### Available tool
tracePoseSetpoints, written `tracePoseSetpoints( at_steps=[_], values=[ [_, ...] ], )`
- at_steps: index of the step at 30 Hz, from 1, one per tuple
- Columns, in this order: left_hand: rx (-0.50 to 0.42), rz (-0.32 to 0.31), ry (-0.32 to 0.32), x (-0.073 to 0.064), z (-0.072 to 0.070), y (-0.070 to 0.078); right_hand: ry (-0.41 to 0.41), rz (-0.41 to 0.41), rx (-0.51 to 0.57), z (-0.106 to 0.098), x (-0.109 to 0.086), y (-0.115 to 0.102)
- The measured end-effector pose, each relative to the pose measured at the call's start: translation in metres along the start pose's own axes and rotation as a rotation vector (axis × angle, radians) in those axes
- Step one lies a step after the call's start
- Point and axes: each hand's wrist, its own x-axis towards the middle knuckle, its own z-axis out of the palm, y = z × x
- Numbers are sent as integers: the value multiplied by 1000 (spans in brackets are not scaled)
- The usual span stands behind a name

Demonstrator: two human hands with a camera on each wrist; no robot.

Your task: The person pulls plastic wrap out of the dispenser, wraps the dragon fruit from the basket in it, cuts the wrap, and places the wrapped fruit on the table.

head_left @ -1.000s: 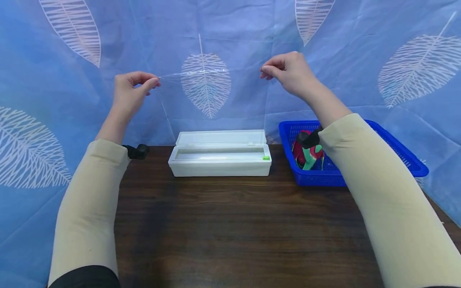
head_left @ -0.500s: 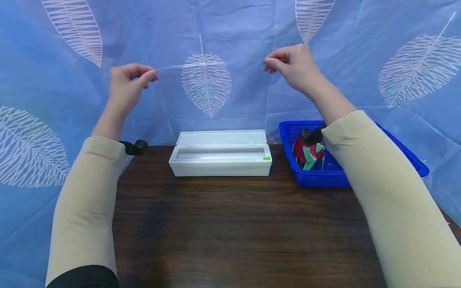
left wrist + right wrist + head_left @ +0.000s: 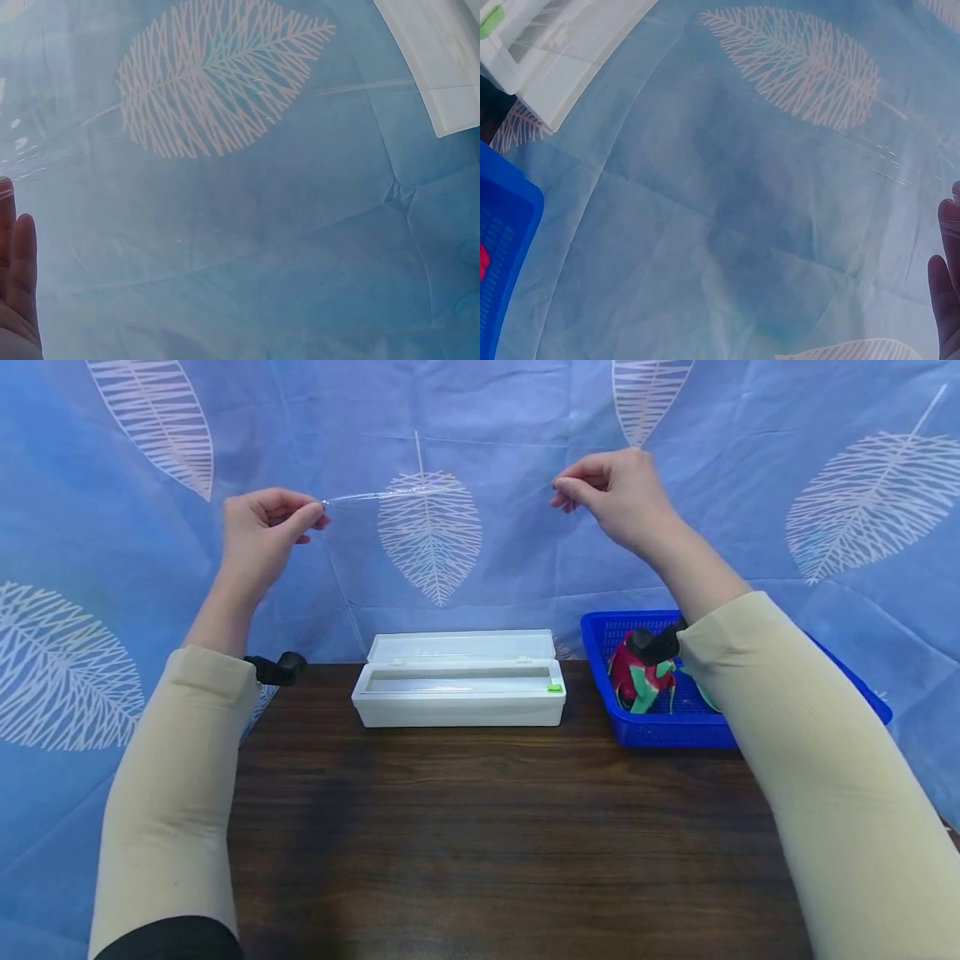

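A thin sheet of clear plastic wrap (image 3: 375,495) is stretched between my two raised hands in the head view, its upper edge catching the light. My left hand (image 3: 262,531) pinches one corner between thumb and forefinger. At the other corner, my right hand (image 3: 618,497) pinches with thumb and forefinger. In the left wrist view, creased film (image 3: 30,161) runs from the fingertips; the right wrist view shows faint glints of film (image 3: 889,161) near the fingers. Below stands a white plastic wrap dispenser box (image 3: 459,710) with its lid raised and a green slider at its right end.
Right of the box is a blue mesh basket (image 3: 667,735) holding a red and green dragon fruit (image 3: 637,677) and a green item partly behind my sleeve. A dark wooden table (image 3: 480,843) lies below; a blue leaf-print cloth (image 3: 510,568) hangs behind.
Both hands have risen and moved slightly apart, drawing the plastic wrap upward and tauter. The box and basket have stayed in place.
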Motion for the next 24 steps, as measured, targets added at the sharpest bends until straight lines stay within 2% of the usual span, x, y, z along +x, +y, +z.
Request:
tracePoseSetpoints(
  at_steps=[5,13,20,24],
  values=[
    [-16,10,-19,-4,-2,3,-10,-8,14,-2,-5,-1],
    [-40,43,-9,-7,-4,7,-2,-34,30,-7,-8,-6],
    [-178,50,-43,-19,-10,9,-48,-30,122,-13,-17,-9],
    [-236,62,-82,-30,-14,11,-69,-57,129,-18,-28,-12]
  ],
)
